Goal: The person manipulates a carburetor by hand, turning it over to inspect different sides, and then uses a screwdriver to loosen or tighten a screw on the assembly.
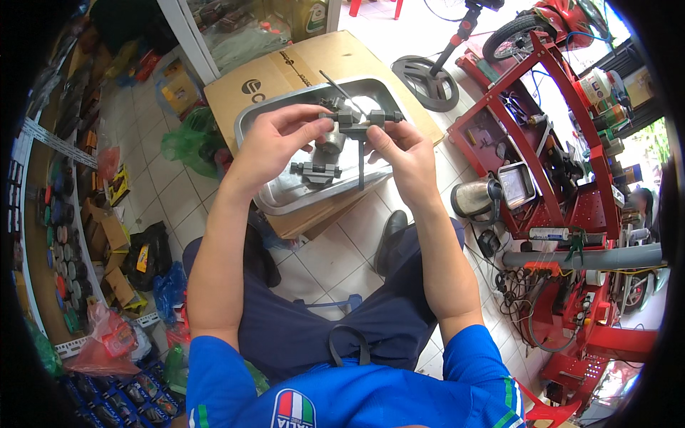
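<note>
Above the metal tray (267, 201), both of my hands hold a dark metal screw tool (354, 131), made of small blocks and bolts with a thin bar hanging down from it. My left hand (275, 143) pinches its left end between thumb and fingers. At the right end, my right hand (407, 157) is closed with the thumb pressed against a block. Beneath them lie a dark metal block with bolts (316, 172) and a rounded grey metal part (330, 143). A thin rod (335, 85) slants up behind the tool; whether it is attached, I cannot tell.
The tray rests on a cardboard box (321, 53) in front of my knees. On the right are a steel kettle (477, 198), a red tool rack (499, 107) and a round stand base (427, 82). Shelves of small goods (64, 250) and plastic bags (193, 146) line the left.
</note>
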`<state>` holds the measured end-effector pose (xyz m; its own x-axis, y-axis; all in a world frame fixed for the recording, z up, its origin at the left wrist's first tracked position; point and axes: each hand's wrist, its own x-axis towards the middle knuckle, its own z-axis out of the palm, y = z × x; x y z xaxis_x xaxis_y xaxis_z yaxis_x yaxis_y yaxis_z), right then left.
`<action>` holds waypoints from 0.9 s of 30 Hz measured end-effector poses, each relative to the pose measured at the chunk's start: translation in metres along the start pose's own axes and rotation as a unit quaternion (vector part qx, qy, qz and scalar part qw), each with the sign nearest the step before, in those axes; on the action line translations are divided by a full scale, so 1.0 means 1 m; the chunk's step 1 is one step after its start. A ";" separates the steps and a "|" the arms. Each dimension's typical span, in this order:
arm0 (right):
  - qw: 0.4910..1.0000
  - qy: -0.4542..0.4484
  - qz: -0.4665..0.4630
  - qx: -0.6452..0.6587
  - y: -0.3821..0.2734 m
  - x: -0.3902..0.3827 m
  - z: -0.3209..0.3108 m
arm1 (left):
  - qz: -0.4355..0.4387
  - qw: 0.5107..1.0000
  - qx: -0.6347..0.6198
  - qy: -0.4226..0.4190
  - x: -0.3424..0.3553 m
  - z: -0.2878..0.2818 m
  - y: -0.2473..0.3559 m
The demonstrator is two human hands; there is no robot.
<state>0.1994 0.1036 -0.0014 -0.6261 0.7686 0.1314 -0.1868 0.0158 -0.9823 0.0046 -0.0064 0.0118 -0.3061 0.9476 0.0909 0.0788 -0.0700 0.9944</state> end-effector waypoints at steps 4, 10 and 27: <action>1.000 -0.004 0.000 0.001 -0.001 -0.002 0.000 | 0.023 0.999 -0.027 -0.004 0.000 -0.001 0.003; 1.000 -0.025 -0.007 0.000 0.002 -0.002 0.004 | -0.120 0.983 -0.120 -0.073 0.003 -0.010 0.000; 1.000 -0.020 -0.010 -0.012 0.007 0.001 0.000 | 0.012 0.999 -0.041 0.016 0.000 -0.003 0.003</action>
<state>0.1972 0.1045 -0.0086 -0.6523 0.7418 0.1557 -0.1809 0.0472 -0.9824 0.0018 -0.0074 0.0147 -0.3359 0.9349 0.1143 0.0082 -0.1185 0.9929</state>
